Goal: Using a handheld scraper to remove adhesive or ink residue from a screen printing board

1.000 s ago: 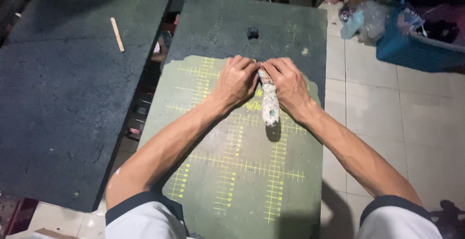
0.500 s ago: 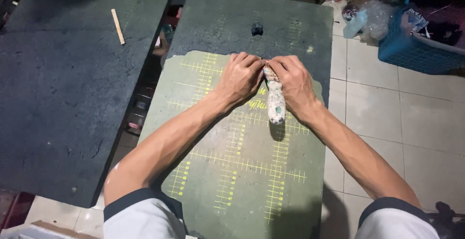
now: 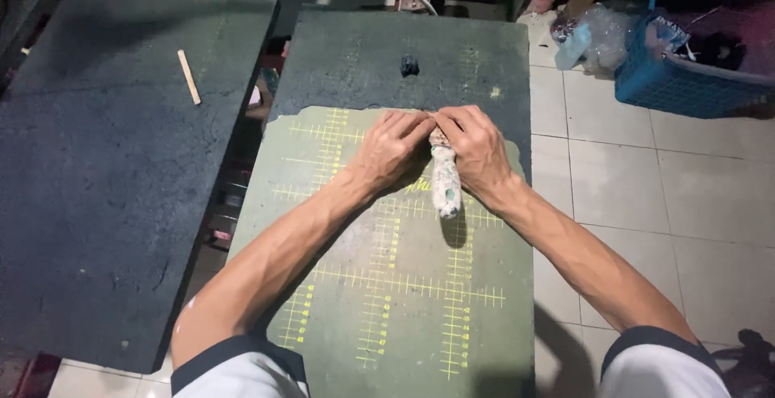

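You are holding a short tool handle (image 3: 446, 188), whitish and covered with dried paint spots in grey and green. It is lying almost along your line of sight, its free round end pointing toward you and casting a small shadow below. Its far end is sitting hidden under your fingers, near the upper edge of the green gridded mat (image 3: 404, 301) covering the counter.

The tool handle (image 3: 446, 186) between the hands is whitish, speckled with grey-green paint. Under it the board (image 3: 387, 317) is dull green, its lighter olive sheet crossed by a yellow ruled grid. At nine o'clock a second board (image 3: 105, 204) is dark blue-grey, with a pale wooden stick (image 3: 189, 77) on it. At two o'clock the basket (image 3: 678, 83) is bright blue. The floor tiles (image 3: 646, 196) are off-white.
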